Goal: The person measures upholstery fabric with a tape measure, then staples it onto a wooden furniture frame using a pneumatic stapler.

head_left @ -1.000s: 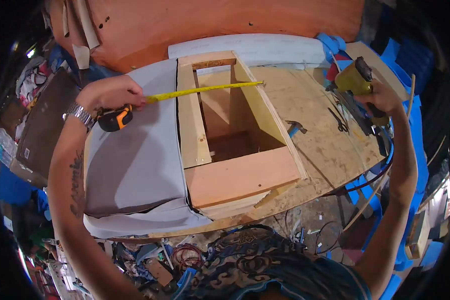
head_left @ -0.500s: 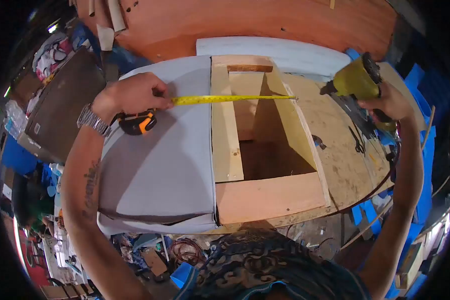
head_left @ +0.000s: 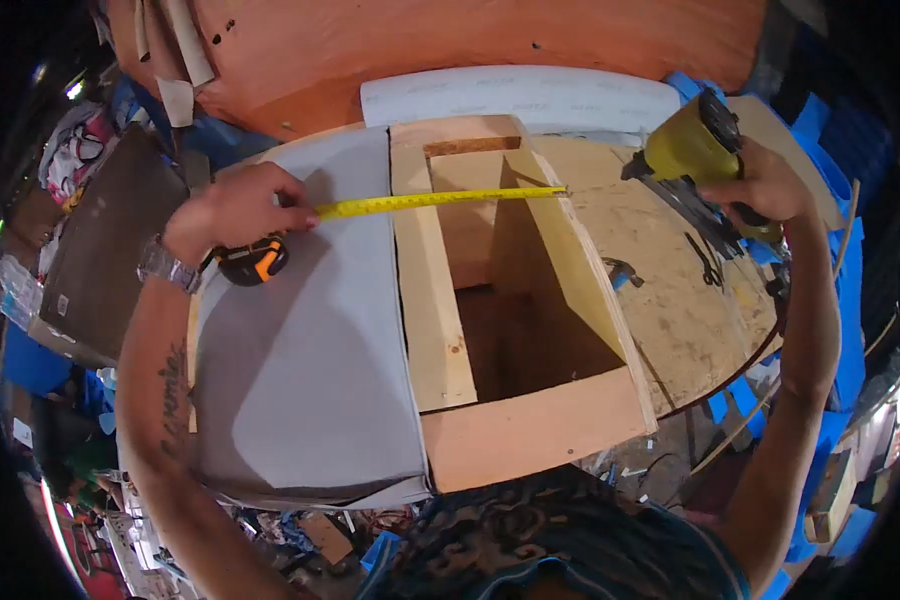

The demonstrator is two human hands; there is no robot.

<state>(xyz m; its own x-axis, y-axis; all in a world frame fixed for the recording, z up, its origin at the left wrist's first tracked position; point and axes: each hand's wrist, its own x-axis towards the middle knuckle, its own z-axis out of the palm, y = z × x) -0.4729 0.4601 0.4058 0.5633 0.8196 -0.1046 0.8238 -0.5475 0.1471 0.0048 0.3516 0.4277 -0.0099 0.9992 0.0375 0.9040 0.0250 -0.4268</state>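
My left hand grips an orange and black tape measure. Its yellow blade runs right across the open top of a wooden box frame, with the blade's tip at the frame's right rail. Grey fabric covers the panel left of the frame, and my left hand rests on it. My right hand holds a yellow-green nail gun up over the plywood, right of the frame.
The frame lies on a round plywood tabletop. A hammer and scissors lie on the plywood. A white foam sheet and an orange-brown board stand behind. Clutter and cables cover the floor below.
The view shifted, so the frame sits lower and more central. The tape stays stretched across the frame. My right hand with the nail gun moved slightly left and up.
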